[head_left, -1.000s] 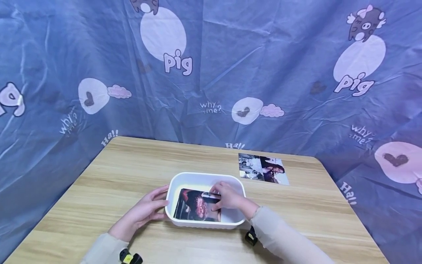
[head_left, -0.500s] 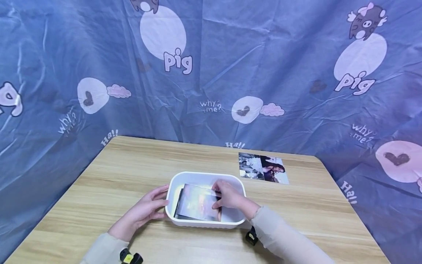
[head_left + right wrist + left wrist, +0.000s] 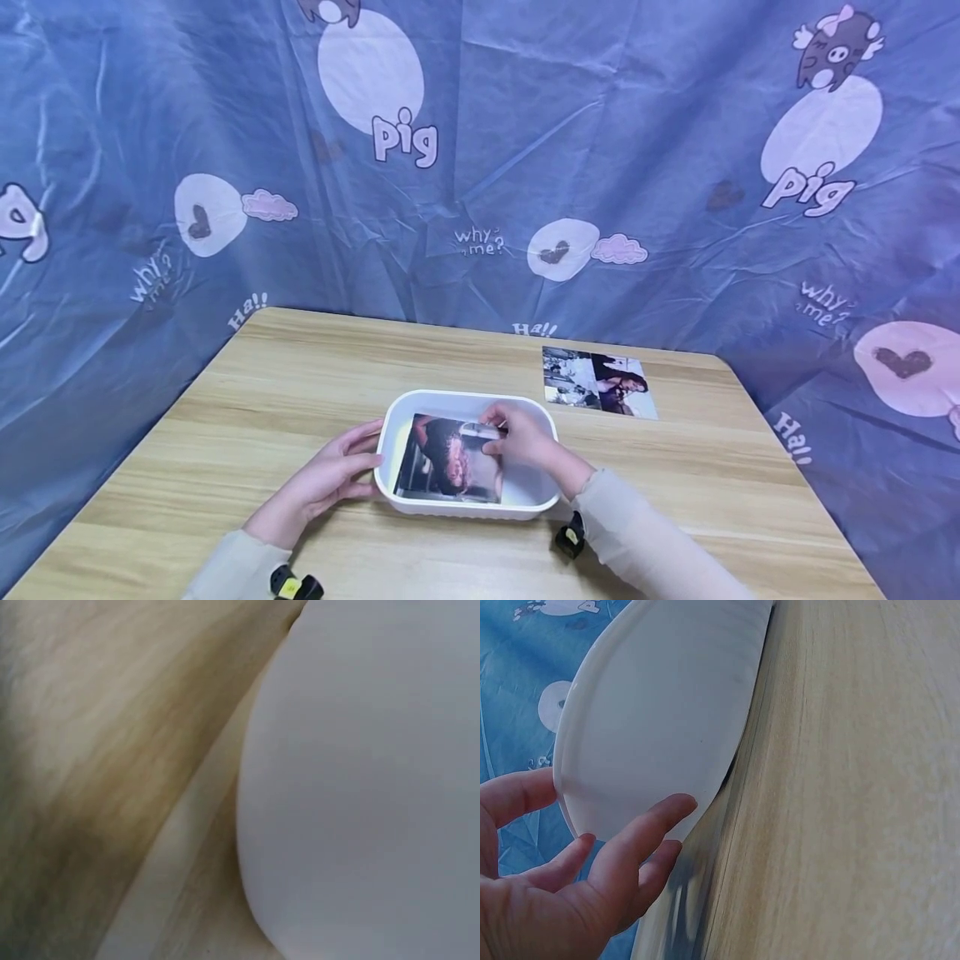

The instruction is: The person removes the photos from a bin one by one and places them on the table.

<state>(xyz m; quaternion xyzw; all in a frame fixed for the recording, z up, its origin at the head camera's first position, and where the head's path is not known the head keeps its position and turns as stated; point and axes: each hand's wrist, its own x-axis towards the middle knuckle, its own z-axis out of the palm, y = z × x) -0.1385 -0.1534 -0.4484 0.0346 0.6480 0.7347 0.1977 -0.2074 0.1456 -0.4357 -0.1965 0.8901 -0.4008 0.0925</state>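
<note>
Your right hand [image 3: 523, 437] had shifted slightly, pinching the top photo print [image 3: 450, 458] at its edge inside the white bin [image 3: 468, 507]; your left hand [image 3: 341, 471], fingers extended, braced the bin's end on the counter [image 3: 202, 467]. A light pinch seemed best to avoid creasing.

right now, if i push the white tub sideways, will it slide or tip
The white tub looks wide and low on the table, so it would probably slide rather than tip. It's likely light, as its rim looks thin and the photo inside is a thin sheet. Its smooth end wall may feel slippery to the left hand.
</note>
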